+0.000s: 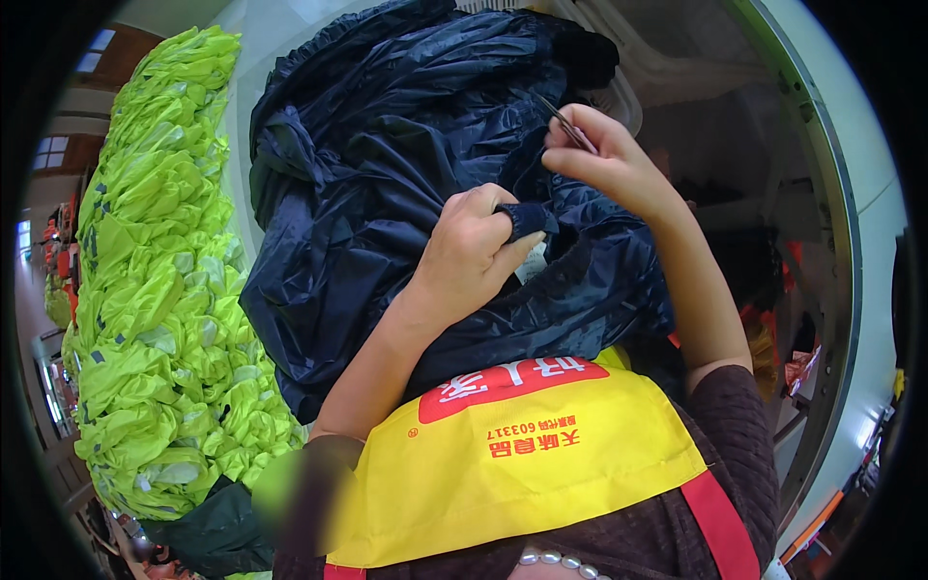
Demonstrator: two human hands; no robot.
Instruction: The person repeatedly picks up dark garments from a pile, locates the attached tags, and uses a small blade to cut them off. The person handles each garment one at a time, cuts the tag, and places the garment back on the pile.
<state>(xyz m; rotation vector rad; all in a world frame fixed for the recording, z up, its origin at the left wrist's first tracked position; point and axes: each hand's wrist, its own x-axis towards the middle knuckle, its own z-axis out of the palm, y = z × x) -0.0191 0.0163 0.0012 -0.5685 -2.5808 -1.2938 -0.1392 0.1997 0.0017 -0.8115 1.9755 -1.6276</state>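
A large heap of shiny navy-blue garments lies in front of me and spreads down to my lap. My left hand is closed on a gathered edge of this navy garment, pinched between thumb and fingers. Just below the pinch a white label shows on the cloth. Up and to the right, my right hand is closed around small thread snips. Their thin dark blades point up and left over the heap, apart from the left hand. My palm hides part of their handle.
Along the left runs a long pile of neon yellow-green garments. Dark green cloth lies at its near end. Behind the navy heap a white plastic basket shows. A metal-edged pale surface curves down the right side.
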